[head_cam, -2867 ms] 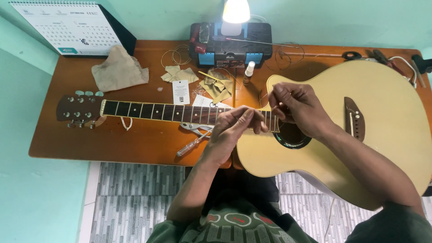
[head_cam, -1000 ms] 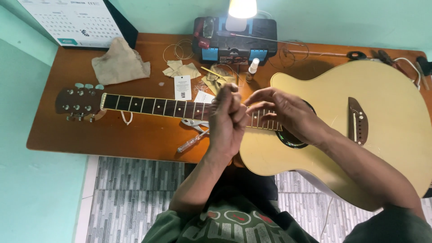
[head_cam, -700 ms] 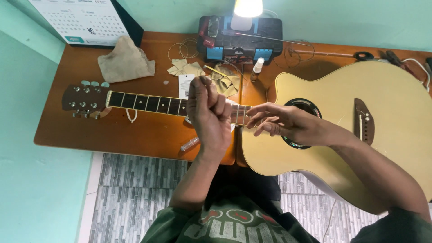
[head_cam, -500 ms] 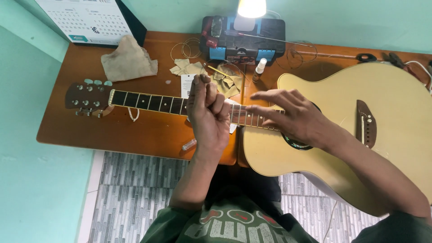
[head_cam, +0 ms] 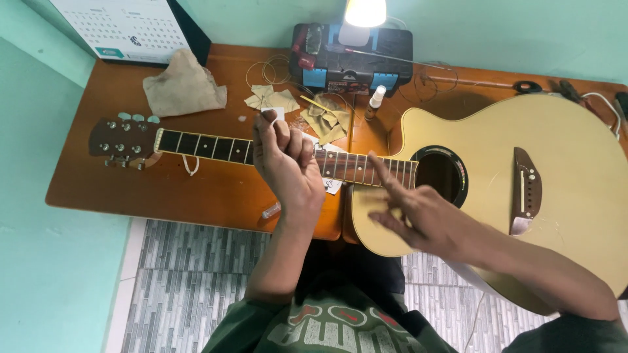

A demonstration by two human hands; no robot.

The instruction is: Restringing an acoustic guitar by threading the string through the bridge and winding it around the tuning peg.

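We see the left hand raised above the guitar, its fingers curled into a loose fist over the fretboard; something small and pale shows at the fingertips, but we cannot tell what it is or whether it is pinched. The right hand hovers over the guitar's lower bout just beside the sound hole, spread wide with the index finger stretched toward the neck, holding nothing. The guitar lies flat on the wooden table, body overhanging the near edge, neck running toward the headstock at the far left. Beyond the guitar's neck lie crumpled paper packets and coils of string; a small white bottle stands just behind the guitar's upper bout. A beige cloth sits behind the headstock, a calendar further back. Behind the neck's middle stands a black toolbox with a lamp on it
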